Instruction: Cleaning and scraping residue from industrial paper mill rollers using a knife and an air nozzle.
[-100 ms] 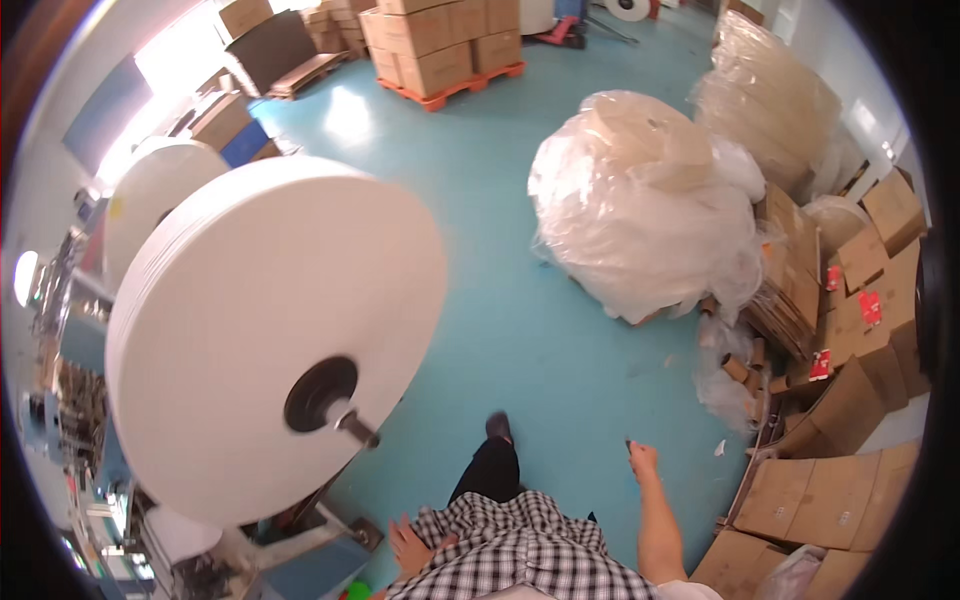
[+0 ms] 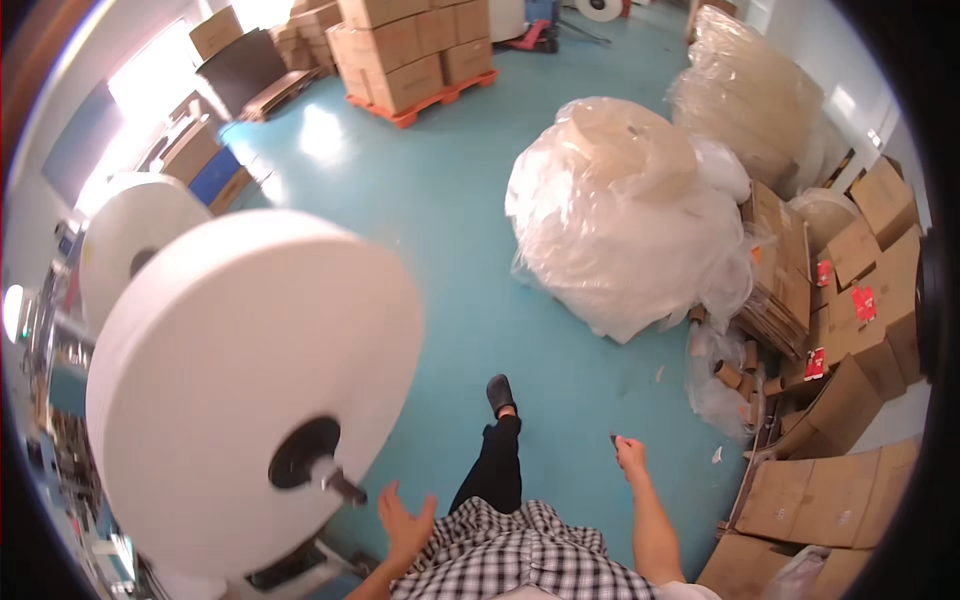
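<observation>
My left hand (image 2: 406, 522) is raised in front of my checked clothing, its fingers apart and nothing in it. It is nearest to the metal shaft end (image 2: 345, 487) that sticks out of a black hub (image 2: 304, 452). That hub sits in the middle of a large white roll (image 2: 240, 330) on the left. On the right, my right hand (image 2: 631, 456) is closed around a small dark object (image 2: 614, 439). Only a short tip of it shows beyond the fingers, too small to name. That arm reaches forward over the blue-green floor.
A plastic-wrapped white bundle (image 2: 620, 220) stands ahead to the right. Cardboard boxes (image 2: 800, 500) and cardboard tubes (image 2: 735, 376) line the right side. Stacked cartons (image 2: 410, 80) stand on an orange pallet (image 2: 405, 114) at the back. A second white roll (image 2: 150, 215) is behind the large one.
My left hand has risen from beside my clothing toward the shaft end. My foot shows farther forward. The large roll sits lower and farther left in view.
</observation>
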{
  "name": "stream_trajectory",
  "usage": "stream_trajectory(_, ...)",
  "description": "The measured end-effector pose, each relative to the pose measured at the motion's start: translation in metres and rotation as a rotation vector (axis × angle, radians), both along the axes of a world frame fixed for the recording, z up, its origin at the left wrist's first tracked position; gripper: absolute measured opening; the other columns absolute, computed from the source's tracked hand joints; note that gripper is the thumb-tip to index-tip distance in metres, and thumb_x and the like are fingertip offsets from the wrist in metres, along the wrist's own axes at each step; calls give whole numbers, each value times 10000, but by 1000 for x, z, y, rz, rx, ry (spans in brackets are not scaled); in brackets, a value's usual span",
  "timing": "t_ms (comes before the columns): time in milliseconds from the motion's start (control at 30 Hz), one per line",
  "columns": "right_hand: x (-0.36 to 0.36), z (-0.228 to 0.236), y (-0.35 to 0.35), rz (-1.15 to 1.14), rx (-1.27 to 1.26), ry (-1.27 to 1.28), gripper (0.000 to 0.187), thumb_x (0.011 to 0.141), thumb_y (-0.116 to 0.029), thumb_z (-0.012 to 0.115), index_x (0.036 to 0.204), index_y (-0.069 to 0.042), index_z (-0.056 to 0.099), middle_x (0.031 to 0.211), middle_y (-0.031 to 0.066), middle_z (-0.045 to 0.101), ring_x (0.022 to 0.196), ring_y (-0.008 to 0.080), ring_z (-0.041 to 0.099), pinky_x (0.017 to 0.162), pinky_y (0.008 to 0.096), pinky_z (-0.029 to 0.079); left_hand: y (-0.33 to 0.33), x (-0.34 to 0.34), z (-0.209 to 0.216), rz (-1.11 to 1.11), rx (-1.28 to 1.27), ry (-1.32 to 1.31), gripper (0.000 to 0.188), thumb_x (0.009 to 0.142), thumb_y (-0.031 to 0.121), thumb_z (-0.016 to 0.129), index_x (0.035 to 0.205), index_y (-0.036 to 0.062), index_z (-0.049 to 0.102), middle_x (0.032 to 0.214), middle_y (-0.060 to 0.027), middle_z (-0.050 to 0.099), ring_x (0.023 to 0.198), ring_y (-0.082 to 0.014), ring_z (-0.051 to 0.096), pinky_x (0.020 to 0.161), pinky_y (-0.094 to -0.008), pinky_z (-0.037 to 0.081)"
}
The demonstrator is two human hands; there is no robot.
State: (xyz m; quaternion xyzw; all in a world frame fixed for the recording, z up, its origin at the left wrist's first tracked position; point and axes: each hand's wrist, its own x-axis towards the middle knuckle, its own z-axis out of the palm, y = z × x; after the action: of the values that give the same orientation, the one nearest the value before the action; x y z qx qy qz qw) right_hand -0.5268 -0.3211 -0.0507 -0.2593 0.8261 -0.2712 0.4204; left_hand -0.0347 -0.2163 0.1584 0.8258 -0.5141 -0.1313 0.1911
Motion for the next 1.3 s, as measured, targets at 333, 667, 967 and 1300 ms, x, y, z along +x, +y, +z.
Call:
stream_trajectory(333, 177, 151, -356, 28, -410, -243, 254, 1021, -297, 543, 1088, -67, 626, 704, 5, 589, 549, 81, 508, 462, 255, 403, -528, -129, -62, -400, 324, 1033, 793, 876, 647, 639, 1168, -91, 645, 1050, -163, 714, 987, -226, 665, 867, -359, 519)
stream_trajectory(667, 274, 136, -703, 447, -398, -137, 258, 1054, -180, 421, 1237, -23, 513, 1040, 99, 604, 902, 161, 585, 785, 309, 509, -793, -79, -71, -420, 650, 1663, 788, 956, 721, 384, 1495, 147, 422, 1448, -42, 520, 1260, -223, 529, 1049, -453, 396)
stream_trajectory(967, 675, 169, -950, 1792, 125, -408, 333, 1027, -258, 561, 1261, -21, 547, 868, 89, 683, 720, 143, 632, 630, 323, 533, -897, 230, -94, 764, -658, 1907, 444, 1082, 389, 388, 1246, 12, 558, 1182, -121, 640, 1094, -243, 639, 897, -382, 536)
stream_trajectory(1300, 1076, 148, -912, 2596, -240, -144, 289, 928, -282, 672, 1107, -56, 649, 784, 78, 677, 663, 177, 648, 648, 332, 534, -685, 484, -177, 2010, -699, 1174, 394, 1080, 316, 327, 945, 28, 560, 815, -112, 659, 664, -203, 658, 552, -352, 541)
